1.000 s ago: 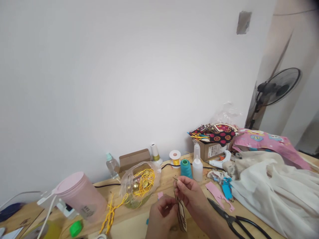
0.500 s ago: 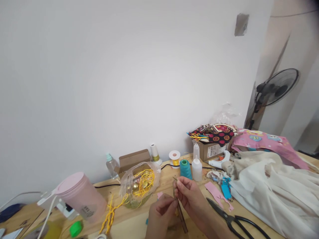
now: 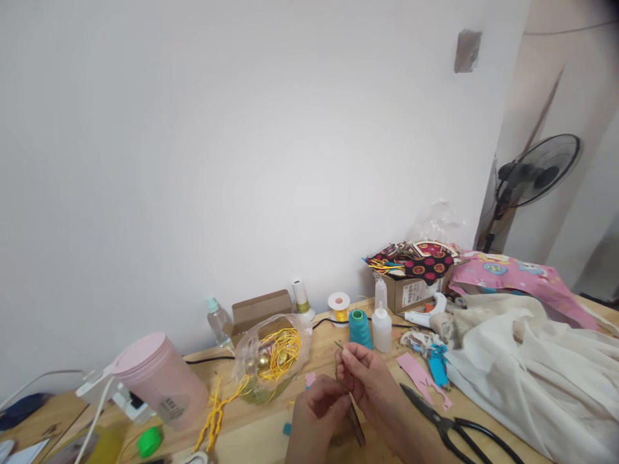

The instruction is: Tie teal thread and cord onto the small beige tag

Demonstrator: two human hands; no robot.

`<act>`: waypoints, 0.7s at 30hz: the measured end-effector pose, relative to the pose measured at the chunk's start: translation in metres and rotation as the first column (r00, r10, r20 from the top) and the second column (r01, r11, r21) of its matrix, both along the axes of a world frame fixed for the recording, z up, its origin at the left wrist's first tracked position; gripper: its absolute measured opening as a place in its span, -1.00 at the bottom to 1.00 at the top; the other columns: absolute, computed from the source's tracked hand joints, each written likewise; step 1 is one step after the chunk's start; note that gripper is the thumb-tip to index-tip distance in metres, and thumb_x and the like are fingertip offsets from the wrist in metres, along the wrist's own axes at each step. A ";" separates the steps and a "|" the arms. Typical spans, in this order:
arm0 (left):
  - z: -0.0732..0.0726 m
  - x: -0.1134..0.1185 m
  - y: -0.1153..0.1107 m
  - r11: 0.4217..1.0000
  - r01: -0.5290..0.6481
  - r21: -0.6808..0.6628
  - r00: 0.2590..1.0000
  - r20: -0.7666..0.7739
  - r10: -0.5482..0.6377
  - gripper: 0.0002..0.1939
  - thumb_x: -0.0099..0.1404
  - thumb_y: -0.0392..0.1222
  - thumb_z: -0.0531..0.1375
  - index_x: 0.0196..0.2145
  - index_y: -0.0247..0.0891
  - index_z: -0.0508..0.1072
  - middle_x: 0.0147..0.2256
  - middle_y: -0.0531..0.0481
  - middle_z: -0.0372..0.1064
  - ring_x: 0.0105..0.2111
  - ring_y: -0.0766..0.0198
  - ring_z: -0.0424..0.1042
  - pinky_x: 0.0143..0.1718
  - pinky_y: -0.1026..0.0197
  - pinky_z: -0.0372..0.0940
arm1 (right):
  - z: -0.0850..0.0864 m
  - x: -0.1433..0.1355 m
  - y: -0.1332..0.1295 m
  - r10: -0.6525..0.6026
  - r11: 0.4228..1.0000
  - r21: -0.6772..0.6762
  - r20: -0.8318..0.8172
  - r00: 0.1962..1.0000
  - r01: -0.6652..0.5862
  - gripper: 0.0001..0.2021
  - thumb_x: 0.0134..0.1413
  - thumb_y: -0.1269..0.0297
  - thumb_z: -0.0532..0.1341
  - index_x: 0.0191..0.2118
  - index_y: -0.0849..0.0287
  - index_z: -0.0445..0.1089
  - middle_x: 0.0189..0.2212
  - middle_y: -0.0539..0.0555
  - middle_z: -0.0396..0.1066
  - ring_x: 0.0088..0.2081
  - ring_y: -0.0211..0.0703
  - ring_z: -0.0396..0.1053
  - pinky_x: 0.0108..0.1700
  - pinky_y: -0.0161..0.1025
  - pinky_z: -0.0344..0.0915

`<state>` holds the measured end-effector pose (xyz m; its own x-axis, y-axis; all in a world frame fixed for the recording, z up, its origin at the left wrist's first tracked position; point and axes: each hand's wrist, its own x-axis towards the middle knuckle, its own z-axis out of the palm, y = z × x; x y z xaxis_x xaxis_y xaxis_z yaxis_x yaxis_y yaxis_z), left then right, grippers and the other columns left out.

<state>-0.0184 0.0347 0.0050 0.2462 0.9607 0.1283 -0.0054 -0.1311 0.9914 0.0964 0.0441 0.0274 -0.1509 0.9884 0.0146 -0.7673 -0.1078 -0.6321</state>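
Low in the middle, my left hand [image 3: 322, 412] and my right hand [image 3: 370, 377] are close together with fingers pinched. Both grip a thin dark brown strip [image 3: 356, 425], whose lower part hangs down between them. Its narrow greenish tip pokes out above my right fingertips. Much of the strip is hidden by the fingers. Just behind my right hand stands a teal thread cone [image 3: 360, 330], with a white squeeze bottle [image 3: 382, 330] beside it. Black scissors [image 3: 445, 422] lie to the right of my right wrist.
Left are a pink lidded container [image 3: 162, 380], green cap [image 3: 149, 442], yellow cords [image 3: 215, 415] and a plastic bag [image 3: 242, 357] of cord and gold balls. Right are pink scraps [image 3: 420, 377], a glue gun [image 3: 425, 316], white cloth [image 3: 541, 361] and a cardboard box [image 3: 403, 293].
My left hand has shifted slightly right and down, and the strip's hanging part shows less below the fingers. My right hand has barely moved.
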 end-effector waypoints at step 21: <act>0.005 -0.003 0.003 0.995 -0.031 -0.093 0.999 -0.033 0.028 -0.81 -0.03 -0.15 0.22 -0.64 -0.33 0.41 -0.63 0.08 0.21 -0.55 0.31 0.20 -0.48 0.29 0.12 | -0.005 0.006 0.000 -0.036 0.998 -0.058 -0.101 0.994 0.030 -0.82 -0.26 0.35 0.36 -0.53 0.28 0.35 -0.57 -0.09 0.32 -0.59 -0.51 0.27 -0.49 -0.58 0.27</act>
<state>-0.0210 0.0373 0.0098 0.2202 0.9750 0.0305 0.0286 -0.0377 0.9989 0.1023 0.0445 0.0223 -0.1188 0.9925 -0.0280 -0.8312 -0.1148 -0.5440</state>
